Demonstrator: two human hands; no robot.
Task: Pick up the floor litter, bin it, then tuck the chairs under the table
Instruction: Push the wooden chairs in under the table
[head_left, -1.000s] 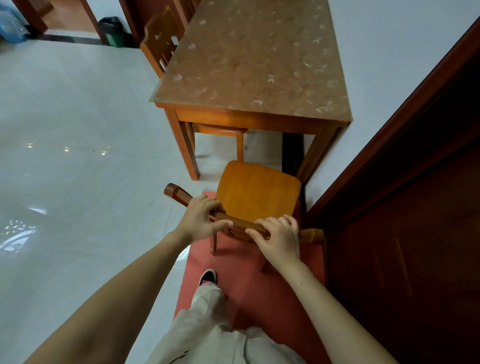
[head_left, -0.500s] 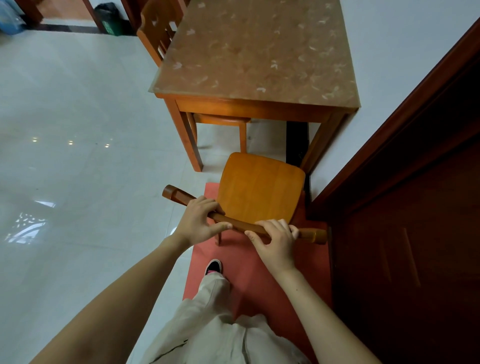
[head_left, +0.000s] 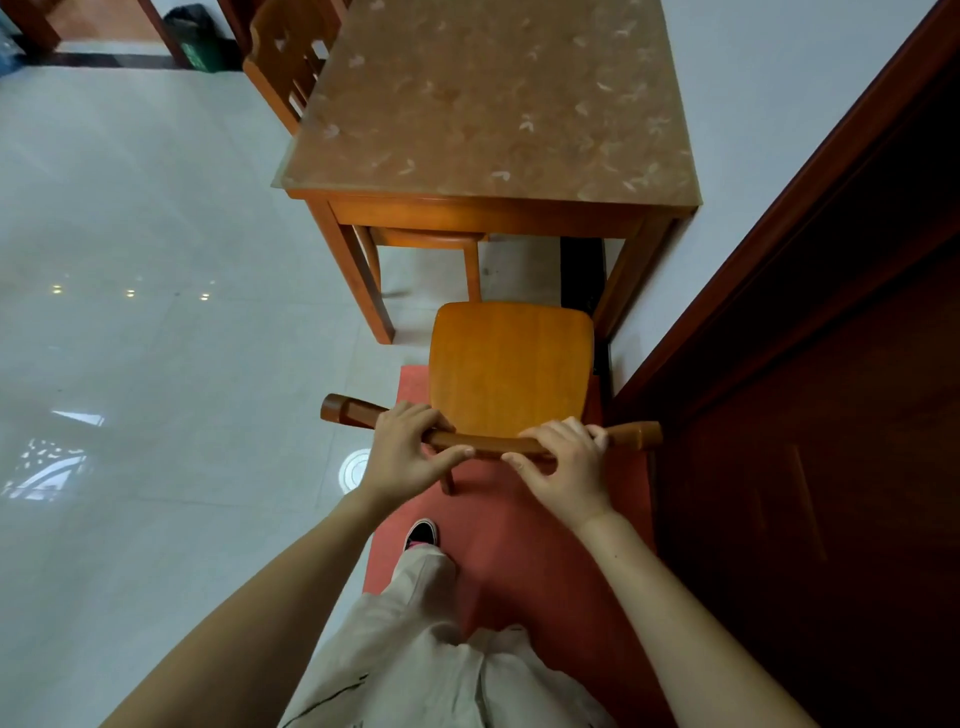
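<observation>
Both hands on chair (head_left: 511, 364) top rail: left hand (head_left: 402, 452) and right hand (head_left: 569, 465) wrapped round it. Chair just short of table (head_left: 488, 202), seat facing the gap. Rigid wood, probably heavy; rail is best hold.

Counted from where I stand: two hands, two chairs for sure, one tabletop.

I count two hands, my left hand (head_left: 405, 452) and my right hand (head_left: 566, 467). There is one orange wooden chair (head_left: 511, 364) with a curved dark top rail, and one second wooden chair (head_left: 280, 62) with a cut-out back. One wooden seat (head_left: 421, 238) also shows under the table, and I cannot tell whether it belongs to that second chair or to a third. There is one brown patterned tabletop (head_left: 493, 104) on a wooden frame, with two legs in view. I also count one red floor mat (head_left: 519, 545), one black shoe (head_left: 421, 535), one dark green bin (head_left: 200, 44), one dark wooden door (head_left: 831, 467), and three small light spots (head_left: 130, 293) on the pale floor (head_left: 156, 208).
</observation>
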